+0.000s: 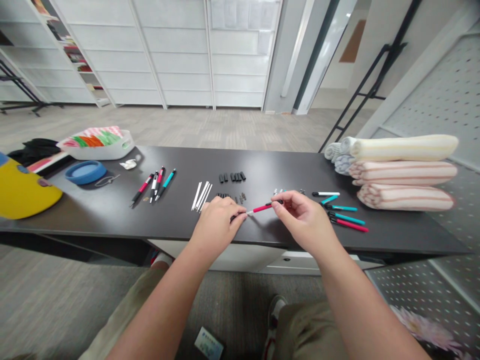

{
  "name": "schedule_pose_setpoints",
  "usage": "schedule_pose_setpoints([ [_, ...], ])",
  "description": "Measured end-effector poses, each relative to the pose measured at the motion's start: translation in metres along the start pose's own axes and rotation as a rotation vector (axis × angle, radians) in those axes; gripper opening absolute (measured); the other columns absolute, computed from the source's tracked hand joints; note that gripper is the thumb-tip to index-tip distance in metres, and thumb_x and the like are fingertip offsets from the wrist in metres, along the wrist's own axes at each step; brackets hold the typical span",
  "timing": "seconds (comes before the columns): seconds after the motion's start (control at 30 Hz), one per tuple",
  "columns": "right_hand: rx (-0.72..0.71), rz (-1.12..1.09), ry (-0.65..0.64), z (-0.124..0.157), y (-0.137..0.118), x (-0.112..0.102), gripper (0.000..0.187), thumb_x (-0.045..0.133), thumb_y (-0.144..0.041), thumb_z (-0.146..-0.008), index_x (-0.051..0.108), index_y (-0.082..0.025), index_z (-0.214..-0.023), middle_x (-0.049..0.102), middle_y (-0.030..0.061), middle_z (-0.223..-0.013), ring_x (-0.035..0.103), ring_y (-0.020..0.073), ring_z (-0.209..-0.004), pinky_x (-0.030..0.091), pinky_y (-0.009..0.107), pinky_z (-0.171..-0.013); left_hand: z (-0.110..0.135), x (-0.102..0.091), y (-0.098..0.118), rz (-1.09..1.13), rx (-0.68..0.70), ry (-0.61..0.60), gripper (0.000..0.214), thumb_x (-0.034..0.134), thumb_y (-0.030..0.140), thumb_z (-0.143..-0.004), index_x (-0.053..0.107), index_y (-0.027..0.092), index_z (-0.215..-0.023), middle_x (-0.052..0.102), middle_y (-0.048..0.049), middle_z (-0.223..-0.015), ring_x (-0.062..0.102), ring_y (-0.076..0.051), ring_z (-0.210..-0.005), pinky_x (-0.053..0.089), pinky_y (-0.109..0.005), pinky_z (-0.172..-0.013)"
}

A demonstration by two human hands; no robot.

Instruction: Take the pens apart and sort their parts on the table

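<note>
Both my hands meet over the dark table (112,210) near its front edge. My right hand (303,217) pinches the black end of a red pen barrel (262,207). My left hand (219,222) is closed around the pen's other end, where a small white and black piece shows at the fingertips. Just beyond my left hand lie several white refills (201,195), some black grip sleeves (232,177) and small springs (242,198). To the right of my right hand lie teal and red pen barrels (347,218).
Three assembled pens (153,186) lie at mid left. A blue lid (85,172), a white basket (98,142) of coloured cloths and a yellow object (22,192) stand at the left. Rolled towels (403,170) are stacked at the right end. My legs and shoes are below the table.
</note>
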State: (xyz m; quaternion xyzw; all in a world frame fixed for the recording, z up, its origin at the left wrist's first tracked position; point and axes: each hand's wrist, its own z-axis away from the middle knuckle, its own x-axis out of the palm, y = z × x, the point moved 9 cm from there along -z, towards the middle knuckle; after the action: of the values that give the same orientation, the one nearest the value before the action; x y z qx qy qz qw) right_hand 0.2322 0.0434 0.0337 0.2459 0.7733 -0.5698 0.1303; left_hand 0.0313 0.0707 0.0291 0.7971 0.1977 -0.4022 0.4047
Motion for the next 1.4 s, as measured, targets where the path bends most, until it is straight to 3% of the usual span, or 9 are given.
schedule_pose_setpoints([
  [0.37, -0.008, -0.001, 0.034, -0.001, -0.001, -0.005, 0.025, 0.066, -0.045, -0.096, 0.073, -0.022, -0.102, 0.072, 0.0036, -0.087, 0.065, 0.0188, -0.079, 0.050, 0.030, -0.073, 0.000, 0.001, -0.001, 0.040, -0.007, 0.002, 0.015, 0.067, 0.029, -0.098, 0.081, 0.025, -0.098, 0.075, -0.0087, -0.099, 0.063, -0.028, -0.094, 0.044, -0.042, -0.087],
  [0.47, -0.002, 0.021, 0.083, 0.000, -0.002, -0.012, 0.028, 0.063, -0.048, -0.098, 0.072, -0.022, -0.103, 0.073, 0.0048, -0.090, 0.066, 0.0192, -0.080, 0.051, 0.030, -0.075, 0.000, 0.001, -0.002, 0.036, -0.027, 0.002, 0.012, 0.069, 0.027, -0.097, 0.081, 0.024, -0.096, 0.075, -0.0088, -0.099, 0.063, -0.027, -0.094, 0.044, -0.041, -0.087],
  [0.6, 0.014, 0.028, 0.194, 0.002, -0.004, -0.025, 0.031, 0.059, -0.052, -0.102, 0.067, -0.022, -0.102, 0.068, 0.0018, -0.077, 0.064, 0.0175, -0.070, 0.051, 0.030, -0.071, 0.000, 0.001, -0.002, 0.009, -0.043, -0.007, 0.011, 0.069, 0.027, -0.097, 0.080, 0.024, -0.095, 0.075, -0.0066, -0.098, 0.063, -0.026, -0.095, 0.045, -0.040, -0.087],
  [0.77, -0.048, -0.289, 0.354, 0.003, -0.001, -0.036, 0.033, 0.051, -0.056, -0.106, 0.055, -0.024, -0.103, 0.072, 0.0052, -0.101, 0.072, 0.0185, -0.085, 0.059, 0.034, -0.077, 0.000, 0.001, -0.002, -0.036, -0.073, -0.034, 0.011, 0.068, 0.026, -0.098, 0.079, 0.025, -0.097, 0.075, -0.0031, -0.101, 0.063, -0.024, -0.097, 0.046, -0.039, -0.090],
  [0.97, -0.034, -0.509, 0.223, 0.006, -0.007, -0.009, 0.022, 0.045, -0.051, -0.109, 0.046, -0.028, -0.107, 0.058, -0.0031, -0.088, 0.070, 0.0152, -0.077, 0.060, 0.032, -0.071, 0.000, 0.001, 0.001, -0.061, -0.064, -0.036, 0.011, 0.068, 0.026, -0.098, 0.078, 0.025, -0.094, 0.075, -0.0023, -0.099, 0.063, -0.024, -0.096, 0.046, -0.039, -0.088],
  [1.03, -0.054, -0.418, 0.165, 0.010, -0.019, 0.001, 0.019, 0.039, -0.046, -0.112, 0.046, -0.029, -0.110, 0.054, -0.0042, -0.085, 0.064, 0.0133, -0.067, 0.056, 0.029, -0.065, 0.001, 0.001, 0.002, -0.066, -0.060, -0.035, 0.010, 0.068, 0.026, -0.098, 0.077, 0.025, -0.094, 0.075, -0.0021, -0.098, 0.063, -0.024, -0.095, 0.046, -0.038, -0.087],
  [1.1, -0.078, -0.167, 0.091, 0.013, -0.031, 0.011, 0.017, 0.038, -0.039, -0.112, 0.050, -0.027, -0.113, 0.056, -0.0027, -0.083, 0.061, 0.0137, -0.063, 0.052, 0.029, -0.064, 0.001, 0.000, 0.002, -0.072, -0.057, -0.035, 0.009, 0.068, 0.025, -0.098, 0.076, 0.025, -0.094, 0.074, -0.0021, -0.099, 0.063, -0.024, -0.095, 0.045, -0.038, -0.085],
  [1.23, -0.157, 0.396, -0.084, 0.016, -0.039, 0.033, 0.016, 0.058, -0.029, -0.103, 0.063, -0.022, -0.117, 0.067, 0.0061, -0.096, 0.067, 0.0214, -0.083, 0.050, 0.034, -0.075, 0.001, 0.000, 0.003, -0.081, -0.047, -0.034, 0.008, 0.068, 0.026, -0.099, 0.075, 0.024, -0.096, 0.074, -0.0023, -0.099, 0.063, -0.024, -0.096, 0.044, -0.039, -0.085],
  [1.4, -0.154, 0.652, -0.189, 0.017, -0.031, 0.052, 0.018, 0.065, -0.035, -0.102, 0.073, -0.027, -0.116, 0.068, 0.0063, -0.106, 0.067, 0.0208, -0.080, 0.046, 0.031, -0.065, 0.001, 0.003, 0.006, -0.099, -0.022, -0.062, 0.011, 0.064, 0.027, -0.102, 0.072, 0.024, -0.096, 0.073, -0.0020, -0.101, 0.063, -0.024, -0.098, 0.043, -0.039, -0.085],
])
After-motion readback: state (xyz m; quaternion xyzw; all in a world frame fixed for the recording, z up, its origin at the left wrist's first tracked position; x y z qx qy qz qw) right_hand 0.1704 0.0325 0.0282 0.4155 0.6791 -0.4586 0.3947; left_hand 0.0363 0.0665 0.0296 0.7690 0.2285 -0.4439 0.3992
